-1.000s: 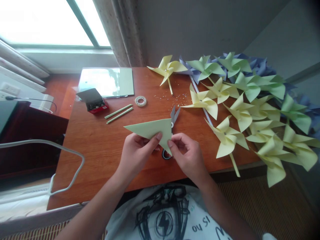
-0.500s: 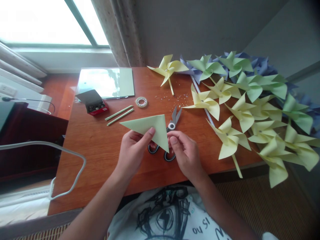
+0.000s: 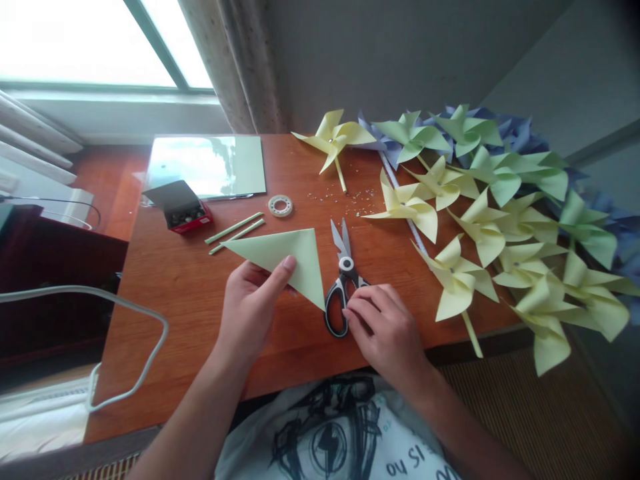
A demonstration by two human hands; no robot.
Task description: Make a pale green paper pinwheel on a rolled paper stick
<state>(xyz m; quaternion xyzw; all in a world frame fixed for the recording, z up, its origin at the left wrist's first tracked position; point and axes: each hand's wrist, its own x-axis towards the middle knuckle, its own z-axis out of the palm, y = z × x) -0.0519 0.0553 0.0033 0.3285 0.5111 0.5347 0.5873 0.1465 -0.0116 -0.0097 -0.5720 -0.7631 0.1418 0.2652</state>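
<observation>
My left hand (image 3: 249, 312) pinches a folded triangle of pale green paper (image 3: 295, 257) between thumb and fingers, holding it over the table. The thumb lies flat on the paper's face. To its right is a pair of scissors (image 3: 346, 265) with black and white handles, blades pointing away from me and slightly apart. My right hand (image 3: 383, 320) is closed at the right handle loop, its fingers covering part of it. The left loop shows in full, close to the paper's lower corner.
Two thin green paper sticks (image 3: 235, 232), a tape roll (image 3: 281, 206) and an open red box (image 3: 186, 213) of small dark items lie at the left. Behind them is a glossy pack (image 3: 210, 167). Yellow pinwheels (image 3: 457, 277), green pinwheels (image 3: 413, 137) and purple ones spread across the right. Paper bits (image 3: 357, 197) are scattered mid-table.
My right hand has left the paper's edge and moved right onto the scissors. The scissors have turned and shifted right, their blades closer together. The left hand with the paper has drifted left.
</observation>
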